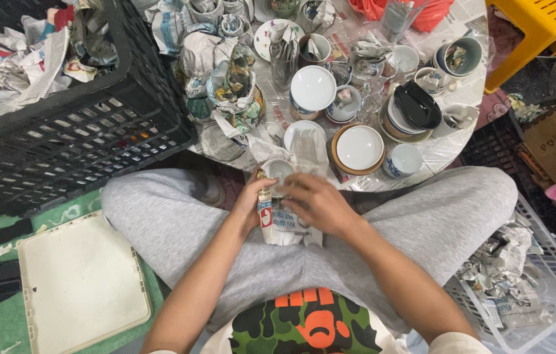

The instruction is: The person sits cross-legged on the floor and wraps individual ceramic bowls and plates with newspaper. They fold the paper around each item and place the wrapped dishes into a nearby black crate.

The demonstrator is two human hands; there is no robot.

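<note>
Sitting cross-legged before a low round table [461, 147] crowded with crockery, a person works newspaper [284, 226] around a small white cup [278, 170] held over the lap, just short of the table's near edge. Left of the table stands a black crate [75, 124] of crumpled paper. The left hand [256, 196] grips cup and sheet together; the right hand [317, 203] lies curled over the paper, pressing it down. Snug, overlapping folds would probably cushion the cup best. Most of the cup is hidden, and a clear basket [540, 288] right of the table is cut off.
</note>
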